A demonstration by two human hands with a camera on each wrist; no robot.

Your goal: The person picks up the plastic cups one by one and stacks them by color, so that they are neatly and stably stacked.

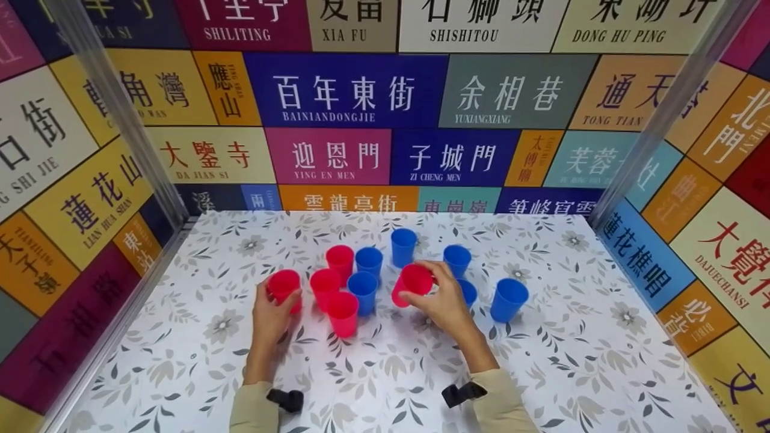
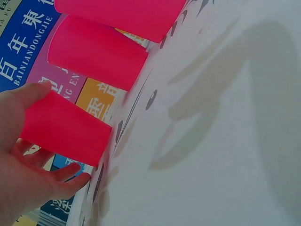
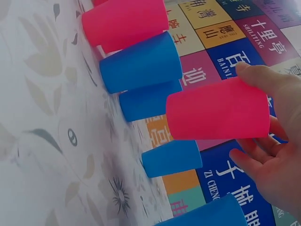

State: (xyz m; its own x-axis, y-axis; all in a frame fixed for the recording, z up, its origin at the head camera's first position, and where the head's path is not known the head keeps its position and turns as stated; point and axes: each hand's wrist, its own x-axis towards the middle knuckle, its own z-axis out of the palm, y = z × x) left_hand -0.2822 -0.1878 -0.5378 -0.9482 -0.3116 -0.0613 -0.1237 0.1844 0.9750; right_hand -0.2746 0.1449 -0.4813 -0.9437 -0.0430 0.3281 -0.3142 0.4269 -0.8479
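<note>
Near the left side of the group, my left hand (image 1: 268, 319) grips a red cup (image 1: 284, 281) that stands on the table. In the left wrist view the thumb lies along one side of this cup (image 2: 66, 127) and the fingers go round the other. My right hand (image 1: 450, 307) holds another red cup (image 1: 415, 280) near its rim. The right wrist view shows that cup (image 3: 216, 110) raised off the table and tilted, pinched between thumb and fingers. A blue cup (image 1: 466, 292) is partly hidden behind the right hand.
Between the hands stand more red cups (image 1: 343, 316) and blue cups (image 1: 362, 294), close together. Other blue cups stand farther back (image 1: 403, 248) and to the right (image 1: 509, 300). Sign-covered walls (image 1: 346, 90) enclose the floral tabletop (image 1: 373, 385) at the back and sides.
</note>
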